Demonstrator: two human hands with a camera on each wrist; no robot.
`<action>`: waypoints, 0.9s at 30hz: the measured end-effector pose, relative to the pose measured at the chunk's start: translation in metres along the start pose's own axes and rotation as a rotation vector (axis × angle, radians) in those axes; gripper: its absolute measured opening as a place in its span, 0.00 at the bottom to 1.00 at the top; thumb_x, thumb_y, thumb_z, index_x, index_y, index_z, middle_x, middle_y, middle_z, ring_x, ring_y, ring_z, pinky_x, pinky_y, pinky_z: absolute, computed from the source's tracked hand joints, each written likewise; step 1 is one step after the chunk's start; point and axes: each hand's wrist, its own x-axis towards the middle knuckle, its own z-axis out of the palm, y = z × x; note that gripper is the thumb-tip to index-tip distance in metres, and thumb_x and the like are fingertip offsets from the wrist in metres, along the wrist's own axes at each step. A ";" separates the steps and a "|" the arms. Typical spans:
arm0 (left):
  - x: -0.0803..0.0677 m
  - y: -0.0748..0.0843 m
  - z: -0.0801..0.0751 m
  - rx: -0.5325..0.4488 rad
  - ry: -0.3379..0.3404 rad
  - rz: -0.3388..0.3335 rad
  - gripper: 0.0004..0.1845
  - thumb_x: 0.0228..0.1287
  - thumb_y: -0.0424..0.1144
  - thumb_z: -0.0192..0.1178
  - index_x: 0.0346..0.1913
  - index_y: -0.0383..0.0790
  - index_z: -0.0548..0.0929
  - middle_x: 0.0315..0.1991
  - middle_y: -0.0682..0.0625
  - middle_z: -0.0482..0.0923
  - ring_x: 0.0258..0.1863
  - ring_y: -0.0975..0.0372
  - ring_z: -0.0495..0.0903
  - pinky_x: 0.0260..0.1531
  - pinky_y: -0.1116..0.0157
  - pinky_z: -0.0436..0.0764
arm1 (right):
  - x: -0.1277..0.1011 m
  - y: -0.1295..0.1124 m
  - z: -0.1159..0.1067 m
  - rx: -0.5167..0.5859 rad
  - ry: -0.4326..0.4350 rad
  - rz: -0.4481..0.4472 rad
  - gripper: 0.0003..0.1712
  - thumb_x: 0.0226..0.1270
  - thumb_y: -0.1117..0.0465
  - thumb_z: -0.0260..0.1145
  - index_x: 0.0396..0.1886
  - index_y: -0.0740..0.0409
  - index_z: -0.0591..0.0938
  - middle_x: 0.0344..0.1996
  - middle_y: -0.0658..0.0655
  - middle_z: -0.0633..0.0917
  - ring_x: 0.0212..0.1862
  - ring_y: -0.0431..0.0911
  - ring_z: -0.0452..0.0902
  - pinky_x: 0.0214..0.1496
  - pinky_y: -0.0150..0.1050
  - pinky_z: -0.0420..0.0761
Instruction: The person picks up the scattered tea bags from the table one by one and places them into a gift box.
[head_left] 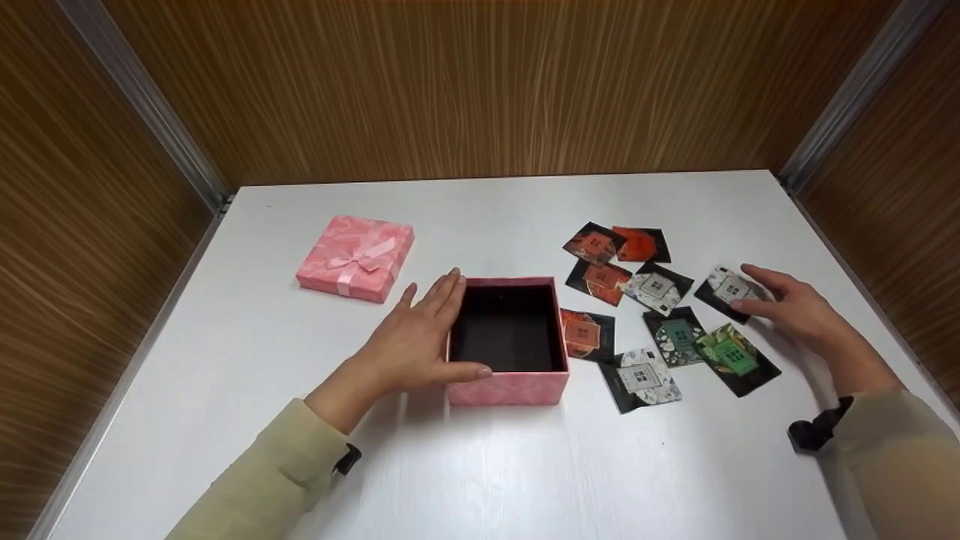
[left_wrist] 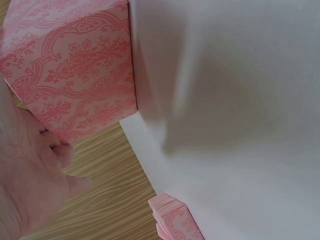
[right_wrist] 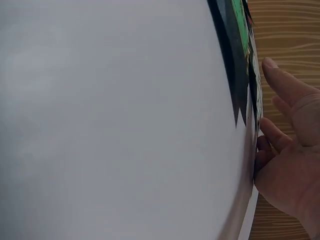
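Seen from the head: left hand flat, fingers straight, against the left wall of the open pink patterned cardboard box mid-bench; right hand, nearer, fingers relaxed on the rightmost black square foil sachet, well right of the box, lying flat, corner pointing far, no long axis. From the left wrist: fingers touching the box wall. From the right wrist: fingertips at the sachet's edge.

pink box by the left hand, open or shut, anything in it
Open and empty: the pink box shows a bare dark inside, and its lid lies apart on the table.
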 end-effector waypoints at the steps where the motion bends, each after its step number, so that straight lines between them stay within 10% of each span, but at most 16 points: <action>1: 0.000 0.000 0.000 -0.005 0.001 -0.002 0.69 0.61 0.86 0.48 0.86 0.34 0.43 0.87 0.41 0.39 0.86 0.54 0.42 0.81 0.43 0.45 | 0.000 0.000 0.000 0.002 -0.003 -0.001 0.55 0.77 0.43 0.69 0.88 0.57 0.49 0.83 0.76 0.43 0.80 0.79 0.36 0.76 0.76 0.49; 27: 0.000 0.001 0.001 -0.033 -0.001 -0.027 0.69 0.59 0.86 0.49 0.87 0.38 0.42 0.88 0.44 0.38 0.86 0.57 0.40 0.81 0.43 0.45 | 0.003 0.001 0.006 -0.146 0.027 -0.026 0.51 0.79 0.47 0.67 0.86 0.63 0.51 0.77 0.86 0.47 0.75 0.84 0.42 0.71 0.81 0.49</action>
